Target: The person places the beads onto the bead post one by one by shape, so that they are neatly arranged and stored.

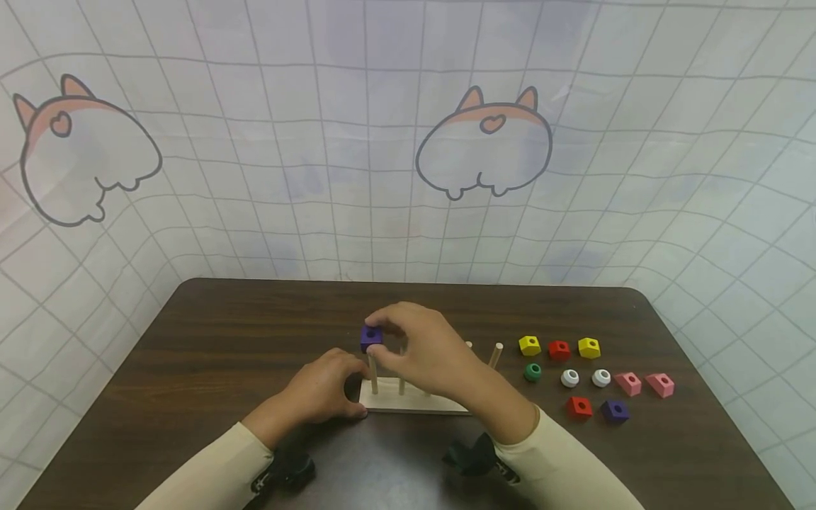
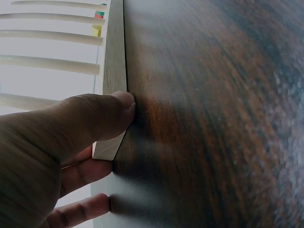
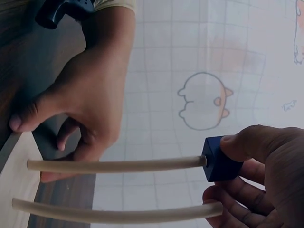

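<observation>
Nearest, the left grip [image 1: 321, 389] pinches the left end of the wooden base [image 1: 408, 404], thumb at the front edge, steadying it on the surface [image 1: 210, 361]. Above that end, the right grip [image 1: 430, 350] holds a purple block [image 1: 371, 339] between thumb and fingers at the top of the leftmost peg [image 1: 374, 379]. The step in hand appears to be threading; whether the tip has entered the hole cannot be told. The next move would call for keeping hole and peg aligned, then lowering the block straight down.

Counts: one base; five pegs, no piece seated low on any; eleven pieces, one held and ten loose at the right. Loose pieces, near to far: one red cube [image 1: 579, 407] and one purple cube [image 1: 615, 411]; two pink pieces [image 1: 629, 383], two white beads [image 1: 570, 378] and one green bead [image 1: 532, 372]; two yellow pieces [image 1: 529, 346] flanking one red piece [image 1: 559, 350].
</observation>
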Motion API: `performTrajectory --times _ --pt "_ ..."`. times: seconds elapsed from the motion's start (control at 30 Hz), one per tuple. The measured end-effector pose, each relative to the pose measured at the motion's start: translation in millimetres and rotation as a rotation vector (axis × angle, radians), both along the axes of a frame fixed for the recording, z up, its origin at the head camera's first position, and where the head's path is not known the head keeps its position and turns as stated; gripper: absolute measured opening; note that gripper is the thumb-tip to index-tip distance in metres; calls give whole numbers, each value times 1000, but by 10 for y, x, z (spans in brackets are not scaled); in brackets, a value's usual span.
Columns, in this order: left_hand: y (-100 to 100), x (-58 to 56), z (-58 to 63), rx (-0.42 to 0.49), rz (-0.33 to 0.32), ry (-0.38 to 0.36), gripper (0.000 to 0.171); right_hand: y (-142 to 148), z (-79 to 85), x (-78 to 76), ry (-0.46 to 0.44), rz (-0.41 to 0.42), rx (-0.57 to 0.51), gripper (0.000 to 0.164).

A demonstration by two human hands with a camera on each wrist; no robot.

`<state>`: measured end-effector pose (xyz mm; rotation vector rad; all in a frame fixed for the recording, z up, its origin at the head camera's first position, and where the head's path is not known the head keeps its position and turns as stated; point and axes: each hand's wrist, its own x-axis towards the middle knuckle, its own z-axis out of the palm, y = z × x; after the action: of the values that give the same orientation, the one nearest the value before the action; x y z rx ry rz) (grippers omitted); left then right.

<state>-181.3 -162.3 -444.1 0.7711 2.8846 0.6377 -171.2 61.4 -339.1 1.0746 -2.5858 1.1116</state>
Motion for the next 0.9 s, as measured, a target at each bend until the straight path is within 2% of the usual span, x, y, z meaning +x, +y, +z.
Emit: performTrajectory --times 0.33,0.9 --pt "-4 -12 -13 -6 -7 24 45 -86 27 34 -54 -54 20 29" --pt "5 -6 -16 -9 10 15 46 -84 11 24 -65 -88 4 27"
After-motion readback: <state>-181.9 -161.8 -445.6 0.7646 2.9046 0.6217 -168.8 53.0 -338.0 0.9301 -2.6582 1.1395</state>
